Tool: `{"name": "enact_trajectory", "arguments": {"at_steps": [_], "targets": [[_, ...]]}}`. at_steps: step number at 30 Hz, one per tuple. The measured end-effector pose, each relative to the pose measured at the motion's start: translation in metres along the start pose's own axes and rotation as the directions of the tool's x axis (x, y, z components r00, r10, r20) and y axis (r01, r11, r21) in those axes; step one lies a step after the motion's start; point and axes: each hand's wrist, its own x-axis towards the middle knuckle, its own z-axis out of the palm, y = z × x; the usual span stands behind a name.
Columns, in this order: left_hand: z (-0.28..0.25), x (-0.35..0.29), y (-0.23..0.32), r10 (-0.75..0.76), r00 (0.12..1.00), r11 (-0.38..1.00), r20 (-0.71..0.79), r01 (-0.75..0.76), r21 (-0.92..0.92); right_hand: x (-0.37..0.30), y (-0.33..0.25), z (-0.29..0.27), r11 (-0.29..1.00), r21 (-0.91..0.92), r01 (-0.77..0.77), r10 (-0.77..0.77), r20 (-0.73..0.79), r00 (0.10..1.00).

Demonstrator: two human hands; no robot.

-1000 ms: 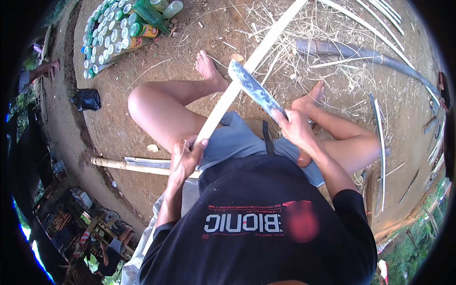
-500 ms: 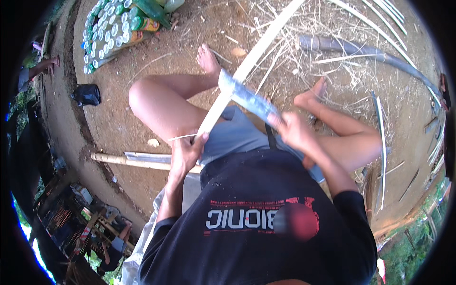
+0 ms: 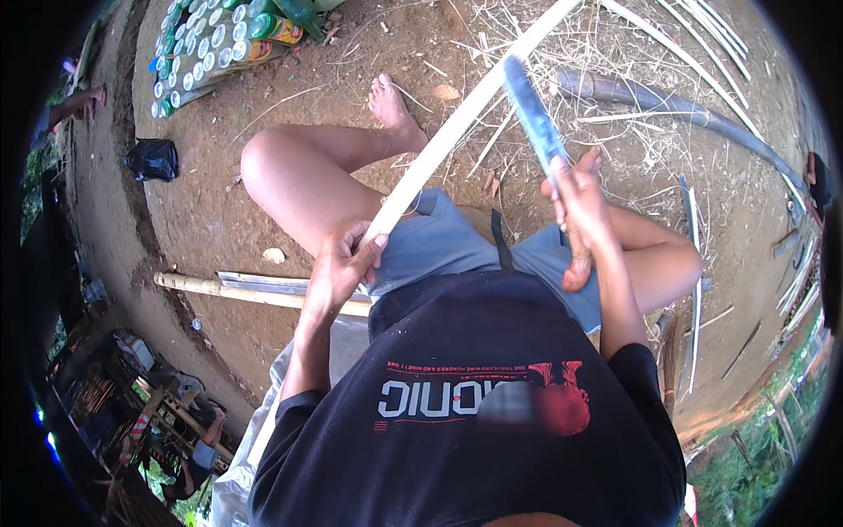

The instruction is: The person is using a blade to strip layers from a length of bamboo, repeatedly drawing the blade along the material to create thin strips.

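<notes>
A long pale bamboo strip (image 3: 457, 132) slants from my lap up to the far edge of the view. Its near end is pinched between the thumb and fingers of my left hand (image 3: 341, 263), above my left thigh. My right hand (image 3: 580, 204) is wrapped round the brown handle of a machete (image 3: 534, 110), whose curved butt shows below the fist. The blade points away from me, slightly blurred. Its tip lies at the strip's right edge; I cannot tell whether they touch.
Thin shavings (image 3: 615, 149) litter the ground ahead, around a dark bamboo pole (image 3: 650, 90). More split strips (image 3: 716, 31) lie far right. Green and clear bottles (image 3: 211, 53) are stacked far left, near a black plastic bag (image 3: 154, 161). A bamboo pole (image 3: 198, 285) rests by my left side.
The machete has moved from across the strip to its right side, farther away, with the blade turned more forward. My right hand has shifted right. My left hand keeps its hold.
</notes>
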Motion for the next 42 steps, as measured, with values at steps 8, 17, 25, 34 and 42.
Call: {"name": "enact_trajectory", "arguments": {"at_steps": [8, 17, 25, 34, 42], "targets": [[0.015, 0.003, -0.009, 0.067, 0.996, 0.983, 0.053, -0.075, 0.167, 0.008, 0.004, -0.005, 0.702, 0.706, -0.093, 0.127, 0.004, 0.992], [-0.012, 0.016, -0.045, 0.152, 0.953, 0.980, 0.262, -0.112, -0.162, 0.003, 0.020, -0.012, 0.546, 0.833, -0.093, 0.146, 0.014, 0.989], [-0.053, -0.037, -0.044, -0.138, 0.908, 0.978, 0.396, 0.187, -0.089, 0.015, 0.010, -0.006, 0.973, 0.231, -0.024, 0.042, -0.075, 0.996], [-0.019, -0.050, -0.059, -0.078, 0.997, 0.987, 0.003, 0.077, 0.140, 0.067, -0.015, -0.019, 0.892, -0.409, 0.194, -0.226, -0.031, 0.974], [-0.014, -0.044, -0.061, -0.057, 0.995, 0.971, -0.079, 0.074, 0.227, 0.065, 0.006, -0.012, 0.950, -0.292, 0.110, -0.107, 0.026, 0.994]]}}
